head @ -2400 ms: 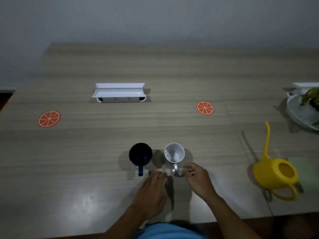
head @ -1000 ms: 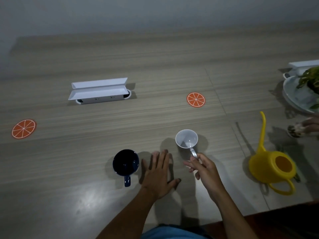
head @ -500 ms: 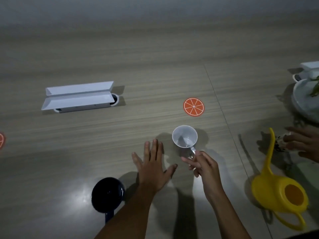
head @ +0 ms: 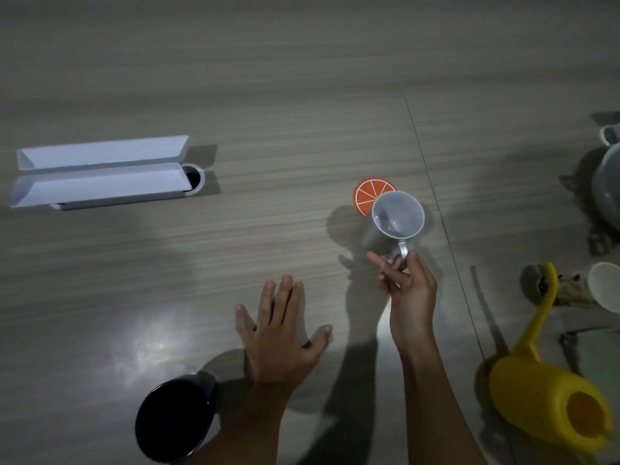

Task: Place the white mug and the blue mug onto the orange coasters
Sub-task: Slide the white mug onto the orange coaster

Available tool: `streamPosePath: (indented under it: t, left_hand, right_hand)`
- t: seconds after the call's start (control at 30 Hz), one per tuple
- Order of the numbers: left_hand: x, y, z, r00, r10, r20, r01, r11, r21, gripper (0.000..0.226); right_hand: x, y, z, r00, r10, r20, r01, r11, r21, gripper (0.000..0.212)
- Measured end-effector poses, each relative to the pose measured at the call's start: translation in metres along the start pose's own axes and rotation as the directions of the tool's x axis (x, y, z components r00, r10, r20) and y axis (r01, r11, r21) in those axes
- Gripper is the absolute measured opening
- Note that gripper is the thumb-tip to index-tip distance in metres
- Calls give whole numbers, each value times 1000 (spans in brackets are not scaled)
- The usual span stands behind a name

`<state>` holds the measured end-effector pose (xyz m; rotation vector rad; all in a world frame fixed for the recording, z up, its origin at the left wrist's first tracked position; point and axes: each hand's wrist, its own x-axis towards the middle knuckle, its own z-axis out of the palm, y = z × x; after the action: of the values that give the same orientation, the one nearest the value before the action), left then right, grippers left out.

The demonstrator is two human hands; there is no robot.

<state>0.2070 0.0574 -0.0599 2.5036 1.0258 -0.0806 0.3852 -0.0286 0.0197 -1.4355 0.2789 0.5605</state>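
Observation:
My right hand [head: 407,283] grips the handle of the white mug [head: 396,219], held tilted above the table, its rim overlapping the near right edge of an orange coaster [head: 367,198]. My left hand [head: 281,333] lies flat and open on the wooden table [head: 268,95], fingers spread, holding nothing. The blue mug [head: 174,421] stands at the near left, just left of my left forearm, its handle hidden. The second orange coaster is out of view.
A white open box [head: 100,172] lies at the left. A yellow watering can [head: 550,411] stands at the near right. A white cup [head: 604,286] and a grey pot [head: 607,186] sit along the right edge. A seam runs down the table beside the coaster.
My right hand has carried the white mug forward, up to the orange coaster. My view has shifted forward and right, so the blue mug sits lower left. My left hand stays flat.

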Motion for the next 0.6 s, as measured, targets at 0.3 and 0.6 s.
streamPosePath:
  t: [0.3, 0.6]
  left_hand:
    - [0, 0, 2, 999, 4, -33, -5, 1000, -14, 88]
    - [0, 0, 1, 999, 4, -45, -5, 1000, -18, 87]
  right_hand:
    - [52, -11, 18, 996, -87, 2, 86, 990, 113, 37]
    - [71, -9, 28, 997, -81, -18, 83, 991, 103, 40]
